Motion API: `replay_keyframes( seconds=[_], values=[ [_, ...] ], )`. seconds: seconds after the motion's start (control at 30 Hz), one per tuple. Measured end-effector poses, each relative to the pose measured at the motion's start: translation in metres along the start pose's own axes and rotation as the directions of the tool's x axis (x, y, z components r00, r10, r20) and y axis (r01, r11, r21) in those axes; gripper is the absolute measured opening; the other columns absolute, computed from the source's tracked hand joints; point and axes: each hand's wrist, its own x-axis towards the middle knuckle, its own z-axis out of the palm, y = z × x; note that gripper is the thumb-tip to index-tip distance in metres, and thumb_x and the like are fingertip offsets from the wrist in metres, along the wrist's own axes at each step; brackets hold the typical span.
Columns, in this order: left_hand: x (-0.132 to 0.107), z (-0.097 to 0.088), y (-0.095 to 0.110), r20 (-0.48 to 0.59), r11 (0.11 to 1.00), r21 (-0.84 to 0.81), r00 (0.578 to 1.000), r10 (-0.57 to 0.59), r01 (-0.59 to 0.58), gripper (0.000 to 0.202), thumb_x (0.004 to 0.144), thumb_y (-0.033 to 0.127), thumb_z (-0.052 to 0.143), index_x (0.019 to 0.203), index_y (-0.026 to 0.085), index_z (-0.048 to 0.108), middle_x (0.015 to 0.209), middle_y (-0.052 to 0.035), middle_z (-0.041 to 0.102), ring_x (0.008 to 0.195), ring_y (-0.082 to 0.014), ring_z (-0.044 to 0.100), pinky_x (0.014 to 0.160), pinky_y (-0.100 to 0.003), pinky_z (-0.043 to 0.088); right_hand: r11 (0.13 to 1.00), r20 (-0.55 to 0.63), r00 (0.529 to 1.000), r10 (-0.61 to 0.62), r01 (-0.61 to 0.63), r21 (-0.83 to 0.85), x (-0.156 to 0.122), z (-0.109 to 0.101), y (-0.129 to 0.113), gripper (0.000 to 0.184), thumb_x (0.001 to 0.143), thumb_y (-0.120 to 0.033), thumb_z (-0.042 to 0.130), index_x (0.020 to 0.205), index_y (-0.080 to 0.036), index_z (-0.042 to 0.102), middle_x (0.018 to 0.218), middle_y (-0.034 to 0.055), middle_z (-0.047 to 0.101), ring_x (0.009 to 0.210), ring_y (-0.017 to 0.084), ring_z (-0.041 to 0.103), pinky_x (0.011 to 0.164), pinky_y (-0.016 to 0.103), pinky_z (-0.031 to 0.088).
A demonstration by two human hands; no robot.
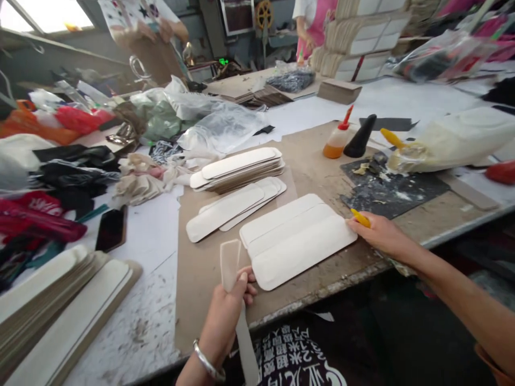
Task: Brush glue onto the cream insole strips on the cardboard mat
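Note:
My left hand [233, 295] is closed around a thin beige strip [230, 262], which hangs down past the table edge. My right hand [380, 233] grips a yellow-handled tool [361, 218]; its working end is mostly hidden under the hand. Between my hands lies a wide white panel [298, 241] with rounded corners and a line along its length. My right fingers are at its right end, my left fingers close to its lower left corner. Behind it, several narrow white pieces [231, 209] overlap, and a neat stack of similar pieces [241, 166] sits farther back.
A bottle of orange liquid [336, 140] and a black cone-shaped object [361, 136] stand behind a glue-stained black board [386, 187]. A whitish container [462, 139] lies at right. Phone [111, 229], board stacks [52, 316], fabric and plastic bags fill the left. Two people work across the table.

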Motion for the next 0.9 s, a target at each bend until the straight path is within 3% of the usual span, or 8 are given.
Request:
replay_keyframes(
  seconds=[0.13, 0.27, 0.47, 0.67, 0.8, 0.9],
  values=[
    [-0.002, -0.001, 0.001, 0.001, 0.997, -0.078, 1.000, -0.022, 0.022, 0.038, 0.059, 0.046, 0.070, 0.068, 0.009, 0.065, 0.054, 0.0009, 0.052, 0.049, -0.0063, 0.040, 0.047, -0.019, 0.032, 0.979, 0.105, 0.988, 0.112, -0.127, 0.157, -0.013, -0.004, -0.014, 0.034, 0.069, -0.052, 0.057, 0.063, -0.020, 0.051, 0.050, -0.0018, 0.050, 0.047, 0.013, 0.045, 0.047, 0.026, 0.033],
    [-0.003, -0.002, -0.005, -0.041, 0.991, -0.121, 0.997, -0.059, 0.054, 0.046, 0.047, 0.048, 0.077, 0.043, 0.014, 0.046, 0.043, 0.0040, 0.041, 0.042, -0.0043, 0.031, 0.041, -0.019, 0.023, 0.871, 0.241, 0.951, 0.192, -0.279, 0.406, -0.028, -0.005, -0.032, 0.047, 0.060, -0.065, 0.061, 0.063, -0.021, 0.045, 0.038, -0.0096, 0.033, 0.035, 0.007, 0.028, 0.037, 0.022, 0.020],
    [-0.006, -0.004, -0.003, -0.098, 0.983, -0.182, 0.994, -0.050, 0.031, 0.046, 0.045, 0.050, 0.078, 0.048, 0.015, 0.047, 0.043, 0.0058, 0.042, 0.043, -0.0051, 0.032, 0.040, -0.020, 0.024, 0.777, 0.318, 0.928, 0.193, -0.343, 0.528, -0.045, -0.009, -0.051, 0.049, 0.060, -0.063, 0.064, 0.060, -0.020, 0.041, 0.038, -0.0095, 0.036, 0.036, 0.004, 0.026, 0.038, 0.019, 0.017],
    [-0.013, -0.009, -0.001, -0.125, 0.965, -0.256, 0.989, -0.082, 0.048, 0.047, 0.043, 0.047, 0.081, 0.066, 0.013, 0.059, 0.051, 0.0038, 0.053, 0.049, -0.0094, 0.044, 0.045, -0.021, 0.035, 0.595, 0.317, 0.936, 0.155, -0.344, 0.726, -0.059, -0.005, -0.058, 0.049, 0.062, -0.063, 0.063, 0.064, -0.020, 0.039, 0.037, -0.0122, 0.030, 0.035, 0.002, 0.020, 0.037, 0.017, 0.015],
    [-0.013, -0.009, 0.000, -0.171, 0.970, -0.240, 0.981, -0.091, 0.048, 0.047, 0.041, 0.049, 0.081, 0.059, 0.014, 0.056, 0.046, 0.0055, 0.050, 0.044, -0.0083, 0.042, 0.041, -0.020, 0.032, 0.575, 0.301, 0.945, 0.124, -0.316, 0.755, -0.063, -0.002, -0.057, 0.046, 0.067, -0.060, 0.061, 0.065, -0.018, 0.043, 0.039, -0.0106, 0.036, 0.035, 0.002, 0.026, 0.036, 0.015, 0.017],
    [-0.013, -0.007, 0.003, -0.244, 0.973, -0.228, 0.966, -0.087, 0.030, 0.048, 0.044, 0.052, 0.079, 0.066, 0.015, 0.058, 0.048, 0.0038, 0.052, 0.045, -0.0113, 0.046, 0.040, -0.023, 0.034, 0.546, 0.315, 0.939, 0.140, -0.339, 0.767, -0.065, -0.003, -0.057, 0.047, 0.067, -0.063, 0.059, 0.065, -0.018, 0.044, 0.041, -0.0085, 0.042, 0.034, 0.002, 0.030, 0.035, 0.015, 0.020]
  ],
)
